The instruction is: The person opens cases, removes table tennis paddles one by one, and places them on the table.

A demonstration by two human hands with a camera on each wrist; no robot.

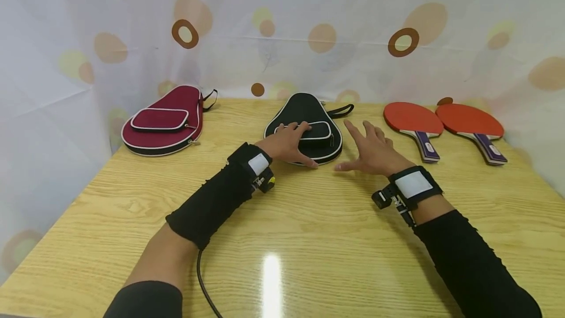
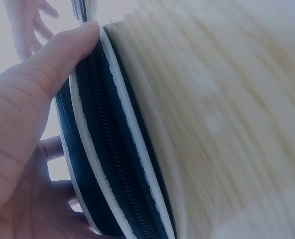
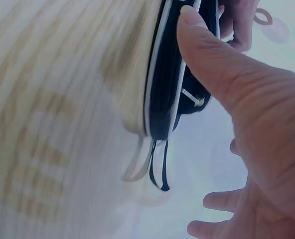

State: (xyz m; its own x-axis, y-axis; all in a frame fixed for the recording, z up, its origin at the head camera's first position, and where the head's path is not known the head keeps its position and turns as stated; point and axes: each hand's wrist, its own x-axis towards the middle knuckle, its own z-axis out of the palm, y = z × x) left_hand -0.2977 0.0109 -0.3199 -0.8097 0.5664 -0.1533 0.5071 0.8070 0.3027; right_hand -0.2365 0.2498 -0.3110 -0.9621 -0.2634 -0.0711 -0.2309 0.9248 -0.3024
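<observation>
A black paddle case (image 1: 303,107) with white piping and a front pocket lies on the table. My left hand (image 1: 287,144) is over its left half, fingers spread across the pocket and thumb stretched along the near edge. In the left wrist view that thumb (image 2: 63,55) is beside the zipped side of the case (image 2: 107,134); whether it presses there, I cannot tell. To the right of the case, my right hand (image 1: 372,151) is held with fingers spread, holding nothing. Seen from the right wrist, its thumb (image 3: 212,55) overlaps the case's edge in the picture.
At the left lies a dark red paddle case (image 1: 165,107) with a black strap. Two red table tennis paddles (image 1: 412,118) (image 1: 470,120) with purple handles lie at the right. A patterned curtain (image 1: 282,28) hangs behind the wooden table (image 1: 212,259). A cable (image 1: 200,278) runs from the left sleeve.
</observation>
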